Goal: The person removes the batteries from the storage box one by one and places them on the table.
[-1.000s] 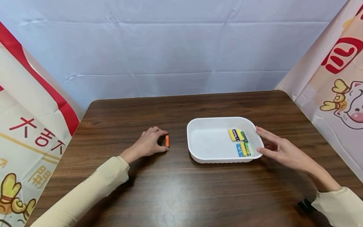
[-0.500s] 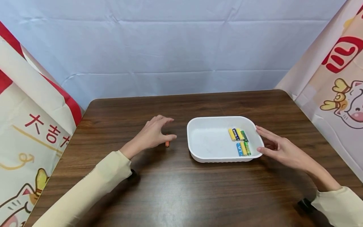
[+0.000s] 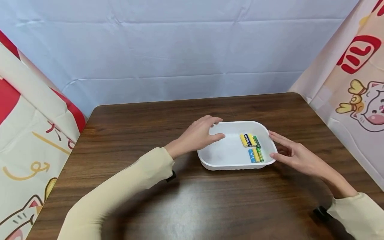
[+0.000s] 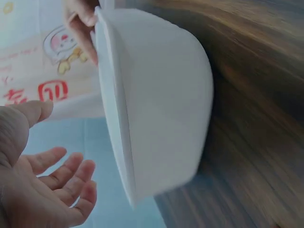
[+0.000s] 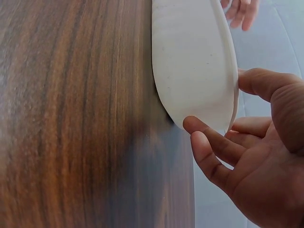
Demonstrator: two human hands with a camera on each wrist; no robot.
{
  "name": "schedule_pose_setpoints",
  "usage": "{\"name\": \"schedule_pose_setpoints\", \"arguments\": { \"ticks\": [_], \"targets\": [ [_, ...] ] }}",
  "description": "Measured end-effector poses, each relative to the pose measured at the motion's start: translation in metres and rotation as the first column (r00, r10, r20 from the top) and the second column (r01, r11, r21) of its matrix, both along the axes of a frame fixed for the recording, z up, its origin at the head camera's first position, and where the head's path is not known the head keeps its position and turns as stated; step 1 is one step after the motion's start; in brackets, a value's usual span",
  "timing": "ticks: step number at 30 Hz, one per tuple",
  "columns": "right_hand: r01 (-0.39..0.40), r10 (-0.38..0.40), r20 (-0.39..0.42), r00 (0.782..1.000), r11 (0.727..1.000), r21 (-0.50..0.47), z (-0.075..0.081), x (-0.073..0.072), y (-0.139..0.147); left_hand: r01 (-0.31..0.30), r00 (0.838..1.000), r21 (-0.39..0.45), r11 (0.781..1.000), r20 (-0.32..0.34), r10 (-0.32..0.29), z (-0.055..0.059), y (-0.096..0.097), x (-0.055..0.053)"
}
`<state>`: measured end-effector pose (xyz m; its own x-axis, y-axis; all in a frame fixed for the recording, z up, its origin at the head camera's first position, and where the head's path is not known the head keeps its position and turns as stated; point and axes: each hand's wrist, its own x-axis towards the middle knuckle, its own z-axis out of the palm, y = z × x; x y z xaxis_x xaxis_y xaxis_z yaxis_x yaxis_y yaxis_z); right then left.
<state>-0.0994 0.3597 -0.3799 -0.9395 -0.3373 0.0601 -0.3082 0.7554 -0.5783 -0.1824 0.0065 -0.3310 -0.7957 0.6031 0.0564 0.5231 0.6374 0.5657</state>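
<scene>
My left hand (image 3: 196,135) is over the left end of a white plastic tray (image 3: 231,165), thumb and fingers spread apart with nothing between them. In the left wrist view, this hand (image 4: 52,185) shows loosely bent fingers beside the tray's outer wall (image 4: 161,99). At the tray's right end, my right hand (image 3: 300,158) touches the rim with spread thumb and fingers. The right wrist view has its thumb (image 5: 263,81) at the rim and fingertips against the outer wall. Several batteries (image 3: 250,140) lie in two rows inside the tray, yellow, dark blue, green and light blue.
The tray stands on a dark wood-grain table (image 3: 192,196). A white cloth (image 3: 180,50) hangs behind the table's far edge, and printed cloths (image 3: 360,96) hang at both sides. The orange battery seen earlier is hidden, its place covered by the left arm.
The left hand has let go of the orange battery on the table, lifted away and moved right to the tray. The right hand has stayed at the tray's right end.
</scene>
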Motion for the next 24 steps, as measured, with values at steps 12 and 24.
{"name": "schedule_pose_setpoints", "arguments": {
  "ticks": [12, 24],
  "targets": [
    [0.008, -0.008, 0.017, 1.0, 1.0, 0.012, 0.002, -0.001, 0.0, 0.025, 0.999, -0.099, 0.995, 0.045, -0.021, -0.017, 0.067, -0.012],
    [-0.004, 0.004, 0.007, 1.0, 1.0, -0.003, 0.002, 0.0, -0.001, 0.01, 0.996, -0.149, 0.989, 0.093, 0.004, -0.044, 0.097, -0.022]
  ]
}}
